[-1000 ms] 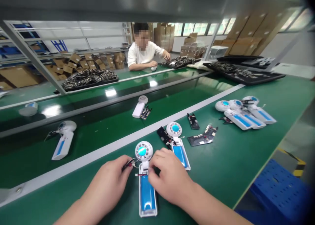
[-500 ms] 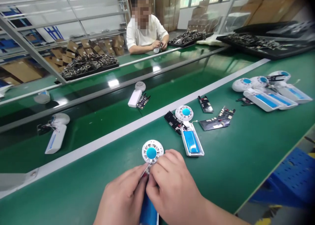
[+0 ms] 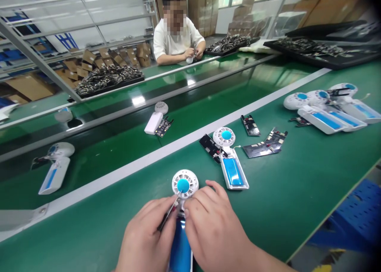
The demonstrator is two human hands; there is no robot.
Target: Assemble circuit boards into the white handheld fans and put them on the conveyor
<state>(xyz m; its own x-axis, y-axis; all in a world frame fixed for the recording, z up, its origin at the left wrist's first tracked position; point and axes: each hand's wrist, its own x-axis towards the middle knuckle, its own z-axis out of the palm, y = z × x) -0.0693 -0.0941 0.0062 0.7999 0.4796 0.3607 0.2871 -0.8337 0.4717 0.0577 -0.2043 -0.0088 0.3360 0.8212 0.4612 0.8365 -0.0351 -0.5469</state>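
An opened white handheld fan [image 3: 193,180] lies below me, its round head with a blue centre facing up. Inside its handle is a blue battery [image 3: 180,250]. My left hand [image 3: 145,234] is closed, pinching a dark circuit board [image 3: 167,217] edge-on between thumb and fingers, beside the fan's neck. My right hand [image 3: 217,220] is closed at the neck and along the handle's right side; its fingertips partly hide what they grip there. To the right lies another opened fan [image 3: 233,172] with a board [image 3: 210,146] at its neck.
Loose circuit boards [image 3: 250,125] lie farther right, near a group of opened fans [image 3: 324,119]. Beyond the pale strip, fans [image 3: 154,123] lie on the green belt [image 3: 119,123]. A co-worker [image 3: 178,37] sits opposite, handling a small white part. A black tray [image 3: 321,61] holds many boards.
Fans on the belt have shifted left. The board in my left hand now shows more beside the neck, and more of the battery is visible. One right finger has lifted.
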